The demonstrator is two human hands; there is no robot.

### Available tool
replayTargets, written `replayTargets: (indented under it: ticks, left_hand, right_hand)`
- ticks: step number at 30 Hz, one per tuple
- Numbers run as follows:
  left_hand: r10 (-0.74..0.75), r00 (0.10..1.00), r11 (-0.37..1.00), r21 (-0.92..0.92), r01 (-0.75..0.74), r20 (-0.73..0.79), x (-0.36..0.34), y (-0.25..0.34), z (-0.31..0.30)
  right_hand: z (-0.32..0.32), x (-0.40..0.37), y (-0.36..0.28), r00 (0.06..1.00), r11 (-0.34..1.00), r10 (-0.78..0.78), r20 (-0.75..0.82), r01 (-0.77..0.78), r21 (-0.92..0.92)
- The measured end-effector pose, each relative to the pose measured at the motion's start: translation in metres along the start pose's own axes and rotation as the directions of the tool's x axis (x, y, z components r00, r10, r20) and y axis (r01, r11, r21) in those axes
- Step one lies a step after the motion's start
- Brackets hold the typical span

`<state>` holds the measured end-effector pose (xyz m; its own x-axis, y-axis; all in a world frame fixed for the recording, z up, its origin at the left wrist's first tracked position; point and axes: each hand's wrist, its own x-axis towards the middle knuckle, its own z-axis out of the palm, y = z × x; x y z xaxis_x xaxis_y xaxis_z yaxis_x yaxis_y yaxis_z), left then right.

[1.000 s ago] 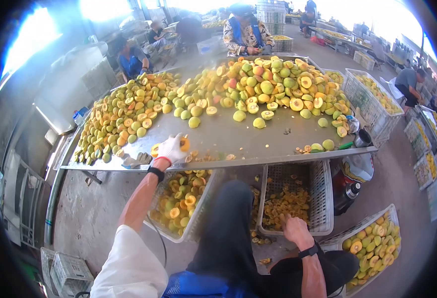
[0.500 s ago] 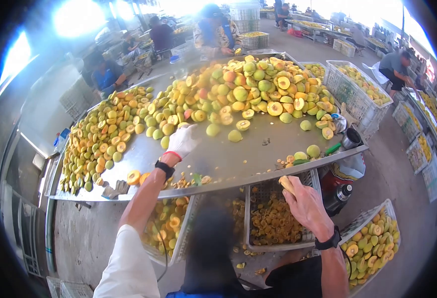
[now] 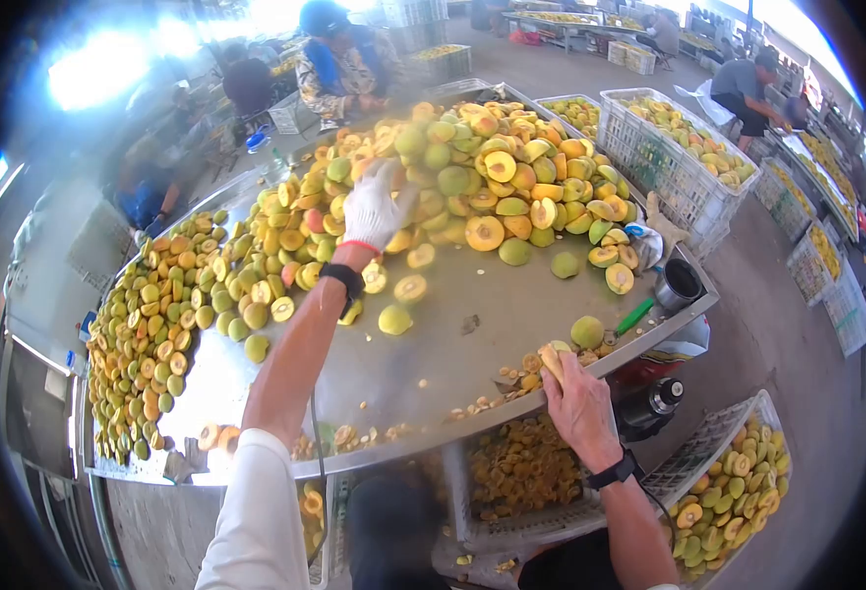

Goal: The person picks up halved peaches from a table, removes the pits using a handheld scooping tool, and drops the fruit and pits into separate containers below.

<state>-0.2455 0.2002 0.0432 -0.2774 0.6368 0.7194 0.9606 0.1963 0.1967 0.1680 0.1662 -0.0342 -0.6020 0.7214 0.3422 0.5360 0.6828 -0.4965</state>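
My left hand [image 3: 378, 205], in a white glove with a red cuff, reaches into the heap of halved yellow-green fruit [image 3: 511, 167] on the metal table [image 3: 472, 324]. Its fingers are blurred among the fruit. My bare right hand [image 3: 578, 398] is closed around a small tan wooden-looking handle [image 3: 552, 362] at the table's front edge. Beside it lie fruit scraps and a whole-looking green-yellow fruit [image 3: 587, 331].
A green-handled tool [image 3: 635, 316] and a dark cup [image 3: 680, 284] are at the right corner. A black thermos [image 3: 649, 405] stands below. Crates of fruit [image 3: 664, 147] stand at the right; a crate of scraps [image 3: 526, 467] is underneath. A person [image 3: 339, 64] works across the table.
My left hand has moved forward from the bare metal into the fruit heap. My right hand still holds the handle, now nearer the table edge. The view has shifted.
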Motion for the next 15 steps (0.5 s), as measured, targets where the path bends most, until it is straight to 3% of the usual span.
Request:
replayTargets:
  ticks: [3,4,8,11,12,14,15]
  left_hand:
    - [0.034,0.999,0.998,-0.045,-0.034,-0.012,0.047,0.013,0.016]
    - [0.08,0.993,0.995,-0.048,-0.084,-0.082,0.063,0.014,0.026]
    - [0.012,0.998,0.998,-0.057,-0.008,0.06,0.123,0.007,0.068]
    - [-0.206,0.886,0.977,0.142,0.16,0.416,0.135,0.016,0.085]
    - [-0.179,0.91,0.969,0.224,0.099,0.374,0.137,0.011,0.1]
    - [-0.112,0.829,0.963,0.266,-0.046,0.547,0.141,-0.003,0.115]
    - [-0.144,0.796,0.957,0.289,-0.041,0.589,0.138,-0.008,0.121]
  right_hand:
    - [-0.003,0.002,-0.003,0.999,0.998,0.035,-0.001,-0.035,0.052]
    - [-0.002,0.002,-0.002,0.997,0.995,0.075,0.023,-0.077,0.066]
    - [0.01,0.0,0.007,0.996,0.991,0.082,-0.02,-0.08,0.105]
    - [0.005,0.004,0.003,0.996,0.989,0.091,-0.009,-0.09,0.115]
    - [0.005,0.003,0.004,0.995,0.988,0.104,0.002,-0.104,0.116]
    - [0.006,0.002,0.006,0.992,0.984,0.12,0.029,-0.123,0.131]
    - [0.006,0.0,0.006,0.992,0.984,0.118,0.042,-0.122,0.13]
